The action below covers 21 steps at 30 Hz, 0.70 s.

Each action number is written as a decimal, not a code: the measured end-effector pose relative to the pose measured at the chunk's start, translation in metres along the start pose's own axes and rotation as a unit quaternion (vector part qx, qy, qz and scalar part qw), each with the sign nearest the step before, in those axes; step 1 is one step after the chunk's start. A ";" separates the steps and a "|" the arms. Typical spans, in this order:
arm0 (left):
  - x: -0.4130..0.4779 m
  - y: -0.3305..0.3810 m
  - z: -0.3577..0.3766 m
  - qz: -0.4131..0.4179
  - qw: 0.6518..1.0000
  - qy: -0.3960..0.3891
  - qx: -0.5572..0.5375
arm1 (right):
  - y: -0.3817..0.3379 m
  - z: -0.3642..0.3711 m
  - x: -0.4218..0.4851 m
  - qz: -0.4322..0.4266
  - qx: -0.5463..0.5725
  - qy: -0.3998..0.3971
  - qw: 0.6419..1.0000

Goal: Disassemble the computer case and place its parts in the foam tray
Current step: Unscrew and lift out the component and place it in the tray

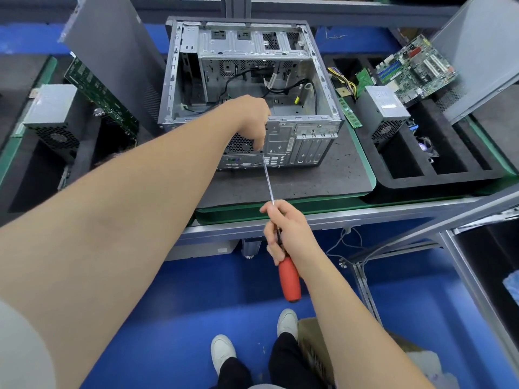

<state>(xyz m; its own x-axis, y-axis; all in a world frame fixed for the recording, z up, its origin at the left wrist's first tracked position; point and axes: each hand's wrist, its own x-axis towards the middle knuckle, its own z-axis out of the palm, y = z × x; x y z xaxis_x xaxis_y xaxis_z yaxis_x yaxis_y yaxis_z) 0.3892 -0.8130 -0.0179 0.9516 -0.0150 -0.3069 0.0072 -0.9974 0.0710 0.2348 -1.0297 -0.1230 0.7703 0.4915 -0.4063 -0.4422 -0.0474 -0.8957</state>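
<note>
Gripping screwdriver (289, 279) w/ R hand (292, 234), tip prob. under L hand (250, 119)

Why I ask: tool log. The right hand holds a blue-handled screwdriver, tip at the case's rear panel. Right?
No, the handle is red. The head view shows the right hand holding a red-handled screwdriver, tip at the case's rear panel.

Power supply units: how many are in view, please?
2: the right power supply stands in the foam tray; the left power supply sits left of the case. Others may be hidden.
</note>
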 end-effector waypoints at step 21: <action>-0.001 0.000 0.000 -0.013 1.000 -0.011 -0.020 | 0.003 -0.008 -0.010 0.078 0.270 -0.102 0.954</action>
<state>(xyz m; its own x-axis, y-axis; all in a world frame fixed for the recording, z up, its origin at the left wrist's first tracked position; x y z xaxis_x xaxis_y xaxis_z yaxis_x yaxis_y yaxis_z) 0.3884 -0.8134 -0.0172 0.9443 0.0095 -0.3290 0.0448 -0.9940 0.0998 0.2298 -1.0417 -0.1232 0.5945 0.6765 -0.4346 -0.7590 0.2937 -0.5811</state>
